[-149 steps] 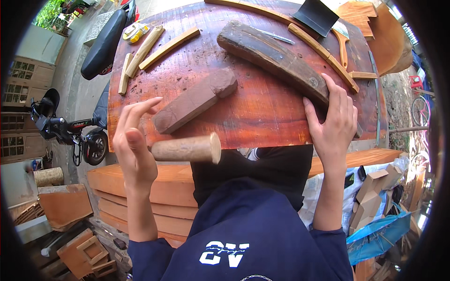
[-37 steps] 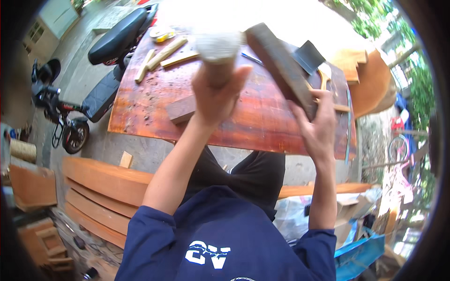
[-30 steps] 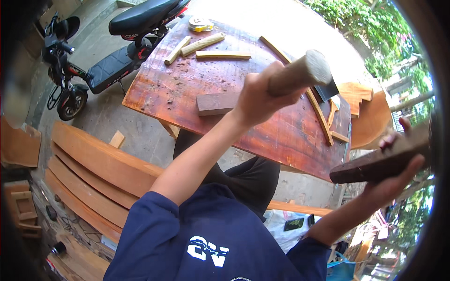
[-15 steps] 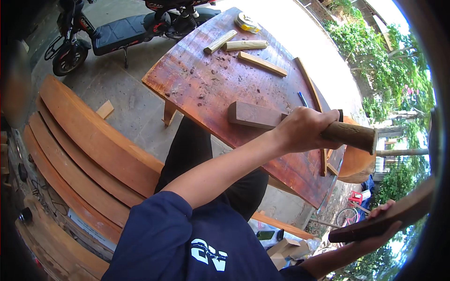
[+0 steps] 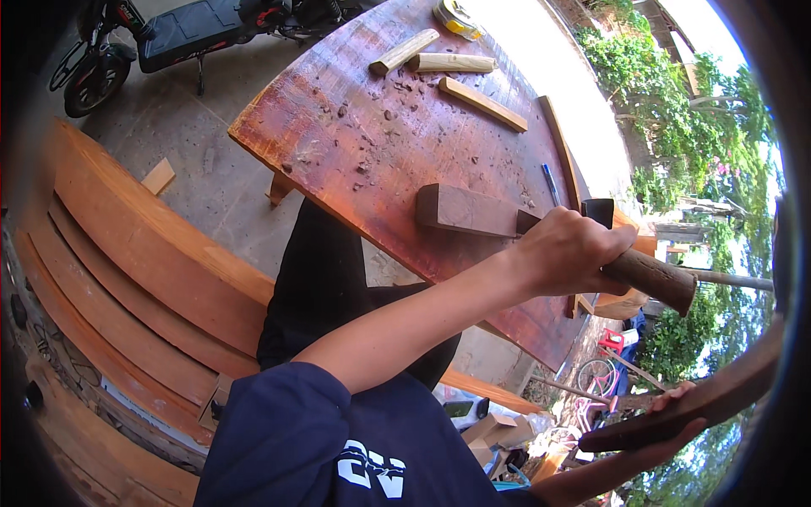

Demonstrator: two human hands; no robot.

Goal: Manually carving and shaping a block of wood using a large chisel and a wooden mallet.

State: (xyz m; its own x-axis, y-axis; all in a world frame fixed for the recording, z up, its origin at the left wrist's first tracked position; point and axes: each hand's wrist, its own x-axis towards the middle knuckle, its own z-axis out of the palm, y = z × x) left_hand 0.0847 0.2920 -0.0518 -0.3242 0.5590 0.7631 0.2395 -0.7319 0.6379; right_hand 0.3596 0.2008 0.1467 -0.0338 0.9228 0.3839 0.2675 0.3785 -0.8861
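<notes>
My left hand [image 5: 570,249] is closed around a thick, round wooden handle [image 5: 655,279] whose bare end sticks out to the right. The tool's other end is hidden by the hand. A squared reddish-brown wooden block [image 5: 469,209] lies on the tabletop beside the knuckles, with a dark recess near the fingers. A small black piece [image 5: 598,211] shows just behind the hand. At the lower right, my right hand [image 5: 676,416] grips a long, dark wooden piece [image 5: 701,401] from below, raised off the table; its far end runs into the rim of the picture.
The wooden table [image 5: 338,144] carries short wood sticks [image 5: 483,105], a tape measure [image 5: 458,19], a blue pen [image 5: 551,183], a long thin strip [image 5: 559,148] and scattered chips. Curved planks [image 5: 152,228] stand at left, a scooter [image 5: 194,34] behind. Cardboard boxes [image 5: 498,433] sit below.
The view has shifted a little. My left hand keeps its hold, and the handle's free end tilts further down. The dark wooden piece in my right hand has moved slightly left and down.
</notes>
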